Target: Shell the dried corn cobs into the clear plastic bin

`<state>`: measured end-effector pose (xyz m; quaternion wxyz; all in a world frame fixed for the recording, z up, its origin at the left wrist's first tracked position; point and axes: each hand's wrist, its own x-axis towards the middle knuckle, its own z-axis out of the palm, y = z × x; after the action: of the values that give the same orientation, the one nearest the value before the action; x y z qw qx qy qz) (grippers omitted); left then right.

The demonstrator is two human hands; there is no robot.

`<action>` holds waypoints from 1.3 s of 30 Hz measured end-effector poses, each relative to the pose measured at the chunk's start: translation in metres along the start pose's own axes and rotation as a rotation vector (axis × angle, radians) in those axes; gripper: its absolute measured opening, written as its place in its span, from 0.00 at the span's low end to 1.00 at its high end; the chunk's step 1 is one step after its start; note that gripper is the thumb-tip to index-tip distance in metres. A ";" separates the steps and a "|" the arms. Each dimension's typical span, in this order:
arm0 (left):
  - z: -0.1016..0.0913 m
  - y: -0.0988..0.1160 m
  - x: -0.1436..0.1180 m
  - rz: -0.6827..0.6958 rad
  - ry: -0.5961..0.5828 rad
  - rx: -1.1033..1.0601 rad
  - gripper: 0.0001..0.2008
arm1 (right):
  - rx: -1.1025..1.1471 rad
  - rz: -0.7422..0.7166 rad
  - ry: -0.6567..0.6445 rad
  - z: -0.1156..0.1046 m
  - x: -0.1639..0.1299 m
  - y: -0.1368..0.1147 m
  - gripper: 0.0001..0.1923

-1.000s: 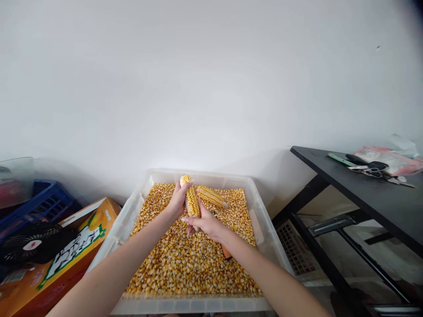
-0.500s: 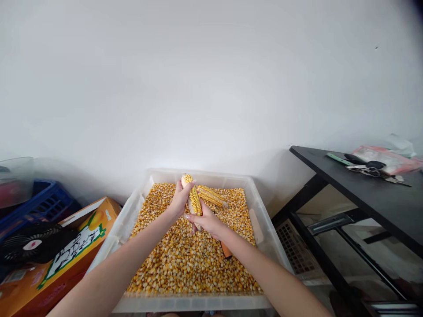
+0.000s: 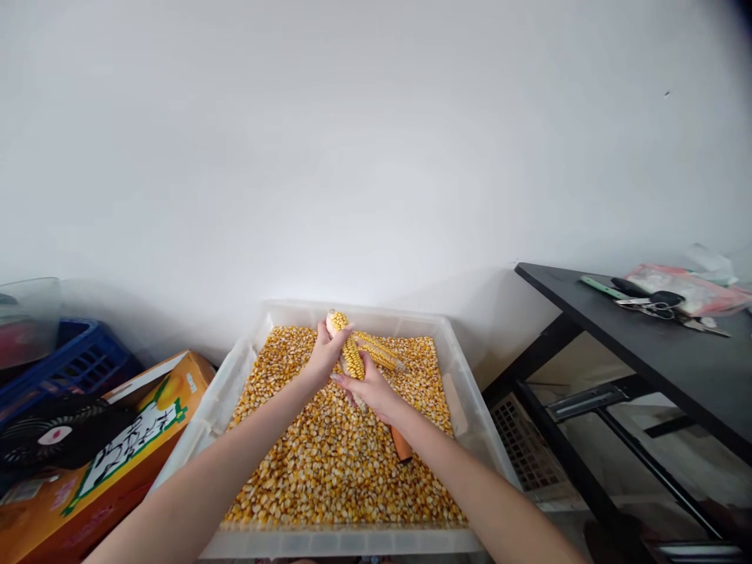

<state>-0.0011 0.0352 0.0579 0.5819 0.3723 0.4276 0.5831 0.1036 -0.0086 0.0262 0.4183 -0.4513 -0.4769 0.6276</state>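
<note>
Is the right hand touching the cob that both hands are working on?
Touching. The head view shows the right hand wrapped around the lower part of the cob, while the left hand has its grip on the upper part.

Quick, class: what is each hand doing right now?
Left hand: closed around the upper part of the corn cob.
Right hand: closed around the lower part of the same cob.
</note>
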 end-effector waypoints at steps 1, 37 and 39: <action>-0.001 0.000 0.000 0.000 -0.007 0.015 0.22 | 0.008 0.008 -0.022 -0.001 0.000 -0.001 0.36; -0.003 0.008 -0.006 -0.056 -0.118 0.015 0.27 | 0.122 0.054 -0.102 -0.011 0.006 -0.001 0.30; -0.005 0.009 -0.006 -0.083 -0.180 0.037 0.26 | 0.172 0.053 -0.150 -0.013 0.006 -0.002 0.26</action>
<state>-0.0090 0.0290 0.0648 0.6347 0.4159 0.3993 0.5145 0.1150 0.0007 0.0255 0.4018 -0.3779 -0.4390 0.7092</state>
